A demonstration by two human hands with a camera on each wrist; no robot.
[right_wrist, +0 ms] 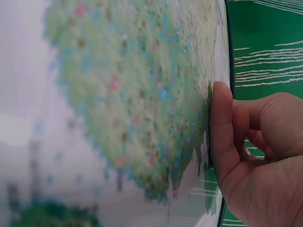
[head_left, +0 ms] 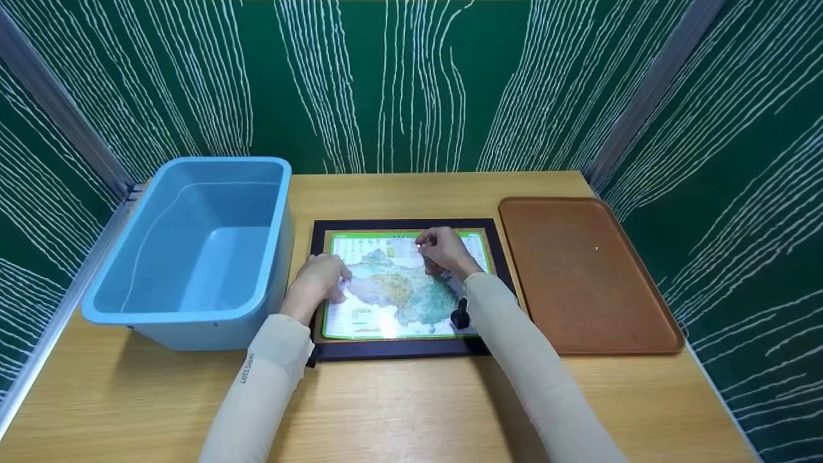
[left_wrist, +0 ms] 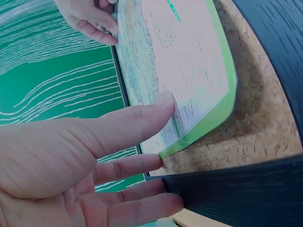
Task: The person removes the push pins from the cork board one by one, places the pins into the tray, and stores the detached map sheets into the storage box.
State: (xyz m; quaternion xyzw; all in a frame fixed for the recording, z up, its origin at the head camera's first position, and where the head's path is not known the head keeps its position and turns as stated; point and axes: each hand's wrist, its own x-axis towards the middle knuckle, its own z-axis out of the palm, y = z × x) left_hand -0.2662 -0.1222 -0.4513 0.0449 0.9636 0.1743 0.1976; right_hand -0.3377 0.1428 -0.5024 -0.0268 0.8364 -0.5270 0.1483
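Note:
A map (head_left: 386, 289) with a bright green border lies on a cork board (left_wrist: 260, 101) inside a dark frame (head_left: 402, 350). My left hand (head_left: 317, 278) is at the map's left edge. In the left wrist view its thumb reaches over the sheet, with nearly straight fingers by the green corner and the frame. Over the upper right part of the map, my right hand (head_left: 448, 252) pinches a tiny whitish object, mostly hidden by the fingertips. The right wrist view shows its outer finger (right_wrist: 221, 127) along the map surface, the others curled behind it.
To the left stands a deep light-blue tub (head_left: 247, 257). A brown tray (head_left: 578, 276) lies right of the frame, with a tiny white speck on it. Green walls (head_left: 501, 83) with white wavy lines enclose the wooden table (head_left: 386, 411) at the back and sides.

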